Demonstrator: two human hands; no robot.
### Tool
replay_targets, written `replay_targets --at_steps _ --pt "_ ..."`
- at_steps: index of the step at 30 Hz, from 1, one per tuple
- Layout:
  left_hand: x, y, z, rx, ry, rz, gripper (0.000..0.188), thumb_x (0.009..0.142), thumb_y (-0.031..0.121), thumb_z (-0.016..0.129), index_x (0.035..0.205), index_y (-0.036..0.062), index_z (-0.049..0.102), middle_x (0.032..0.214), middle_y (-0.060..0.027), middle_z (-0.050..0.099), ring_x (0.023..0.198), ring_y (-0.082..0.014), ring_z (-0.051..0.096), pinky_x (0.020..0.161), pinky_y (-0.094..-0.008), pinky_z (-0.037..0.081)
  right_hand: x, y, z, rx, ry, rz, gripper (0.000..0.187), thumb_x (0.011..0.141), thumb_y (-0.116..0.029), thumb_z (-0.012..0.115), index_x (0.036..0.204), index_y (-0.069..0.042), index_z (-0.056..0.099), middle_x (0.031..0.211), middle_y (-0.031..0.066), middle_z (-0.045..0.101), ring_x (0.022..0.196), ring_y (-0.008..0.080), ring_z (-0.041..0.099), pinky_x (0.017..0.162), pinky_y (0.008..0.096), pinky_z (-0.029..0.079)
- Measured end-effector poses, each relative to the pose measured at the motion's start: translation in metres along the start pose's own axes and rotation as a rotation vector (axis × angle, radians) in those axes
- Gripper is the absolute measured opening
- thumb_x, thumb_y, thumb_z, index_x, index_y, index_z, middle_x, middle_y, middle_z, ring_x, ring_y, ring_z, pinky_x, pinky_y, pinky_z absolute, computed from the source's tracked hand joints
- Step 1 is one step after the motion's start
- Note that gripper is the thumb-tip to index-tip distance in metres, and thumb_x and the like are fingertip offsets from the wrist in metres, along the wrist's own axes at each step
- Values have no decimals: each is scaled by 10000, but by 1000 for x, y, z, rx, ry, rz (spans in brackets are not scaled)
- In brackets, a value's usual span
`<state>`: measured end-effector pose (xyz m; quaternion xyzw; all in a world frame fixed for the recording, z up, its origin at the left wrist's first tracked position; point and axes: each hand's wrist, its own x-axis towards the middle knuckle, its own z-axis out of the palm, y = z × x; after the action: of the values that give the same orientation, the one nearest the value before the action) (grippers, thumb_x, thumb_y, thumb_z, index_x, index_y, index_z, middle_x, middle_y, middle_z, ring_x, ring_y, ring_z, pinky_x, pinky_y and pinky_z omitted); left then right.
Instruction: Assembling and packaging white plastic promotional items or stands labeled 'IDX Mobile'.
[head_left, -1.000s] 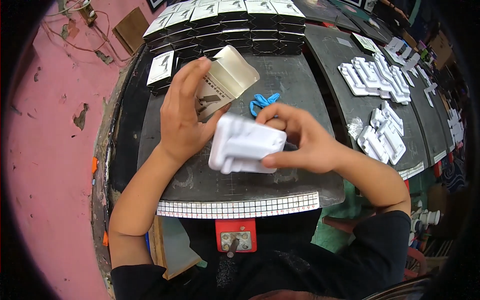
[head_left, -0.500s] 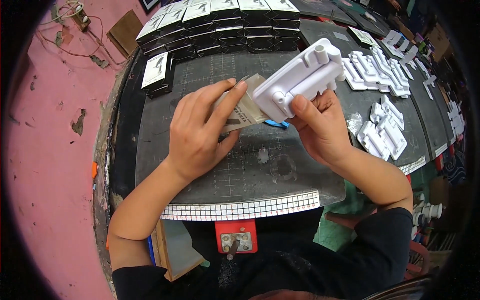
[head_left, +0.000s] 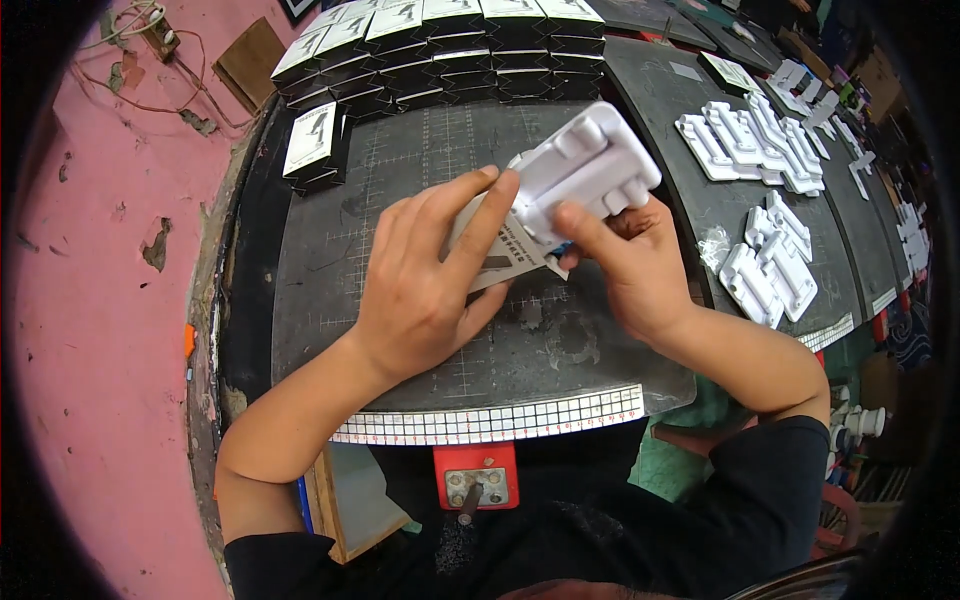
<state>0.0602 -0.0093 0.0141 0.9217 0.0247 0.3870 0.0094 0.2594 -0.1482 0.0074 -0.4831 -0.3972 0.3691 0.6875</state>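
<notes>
My left hand (head_left: 415, 262) is closed round a small light-coloured carton (head_left: 505, 255) with dark print, fingers along its top and thumb underneath. A white folding plastic stand (head_left: 590, 165) is pinched in my right hand (head_left: 645, 262), thumb on its face. The stand's lower left end meets the carton's right end, which has a flap sticking out. Whether that end is inside the carton cannot be made out. A bit of blue shows between the stand and the flap.
Stacked black-and-white boxes (head_left: 460, 75) line the back of the dark mat, with a single box (head_left: 313, 145) at the left. More white stands (head_left: 755, 145) lie at the right, a smaller group (head_left: 770, 265) nearer. Clear plastic (head_left: 712, 248) sits beside them. A ruler strip (head_left: 490, 420) edges the front.
The stand has come down and turned in my right hand, its lower end now at the carton's end. My left hand and the carton have shifted slightly right and nearer.
</notes>
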Motion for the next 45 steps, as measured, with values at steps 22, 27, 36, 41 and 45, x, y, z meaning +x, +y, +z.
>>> replay_targets --at_steps 22,27,36,41,45 --pt "-4 -4 14 -78 83 47 1018 716 113 926 1644 74 508 1525 -145 588 1303 -372 638 1082 -495 530 -1 14 0 -388 -198 -277 546 1075 -154 689 1597 -31 586 1188 84 565 1048 166 552 941 313 479" --pt "-5 -15 8 -96 31 145 1049 666 90 942 1627 77 521 1490 -137 616 1276 -369 664 1063 -491 545 1 11 -3 -369 -43 -263 630 906 -116 904 1484 -60 659 1101 -10 553 969 78 522 844 254 456" --pt "-2 -17 6 -193 107 9 933 685 60 973 1515 89 548 1518 -188 618 1320 -390 662 1086 -469 559 3 11 -2 150 -220 -17 573 1020 -46 778 1542 1 546 1375 112 681 1191 145 701 981 302 577" --pt "-5 -22 1 -198 54 11 926 683 31 976 1492 79 526 1541 -235 592 1371 -400 648 1127 -464 552 -3 8 -1 51 -214 -63 521 1024 6 759 1521 20 605 1364 131 708 1199 139 715 986 291 587" --pt "-5 -22 2 -217 51 0 924 692 26 960 1509 66 529 1549 -243 598 1385 -404 648 1142 -465 546 -1 10 -3 -74 -268 -271 563 1012 25 766 1547 33 589 1365 130 721 1212 170 726 1004 305 596"
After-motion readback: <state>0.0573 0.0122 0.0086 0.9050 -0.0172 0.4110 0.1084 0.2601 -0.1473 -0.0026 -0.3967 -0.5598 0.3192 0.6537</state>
